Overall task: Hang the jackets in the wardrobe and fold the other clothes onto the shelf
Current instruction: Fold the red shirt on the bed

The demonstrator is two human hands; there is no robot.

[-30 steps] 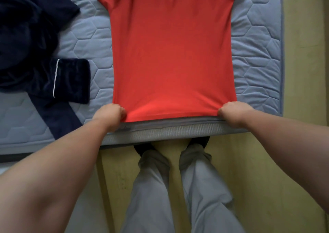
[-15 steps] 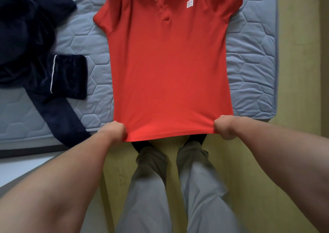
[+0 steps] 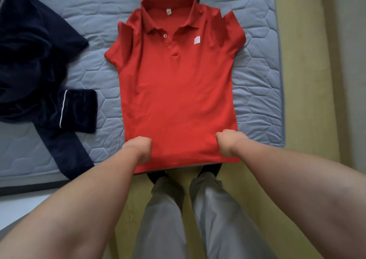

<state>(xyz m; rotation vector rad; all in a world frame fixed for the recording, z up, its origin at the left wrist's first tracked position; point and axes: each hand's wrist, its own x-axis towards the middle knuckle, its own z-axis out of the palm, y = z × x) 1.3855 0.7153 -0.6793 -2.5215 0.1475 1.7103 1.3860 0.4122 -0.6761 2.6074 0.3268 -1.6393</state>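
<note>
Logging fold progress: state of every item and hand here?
Red short-sleeved polo shirt: unfolded, spread face up on grey quilted mattress, hem past its edge.
Dark navy velvety garment: crumpled heap, unfolded, left of the shirt.
Left hand: grips shirt fabric near hem.
Right hand: grips shirt fabric near hem.

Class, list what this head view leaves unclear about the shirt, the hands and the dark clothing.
In the head view:
- Fingertips of the left hand and right hand: hidden under the knuckles and the red polo shirt.
- Print on the white label: too small to read.
- Navy garment: cut off by the left edge, type unclear.
- Wardrobe and shelf: out of view.
</note>
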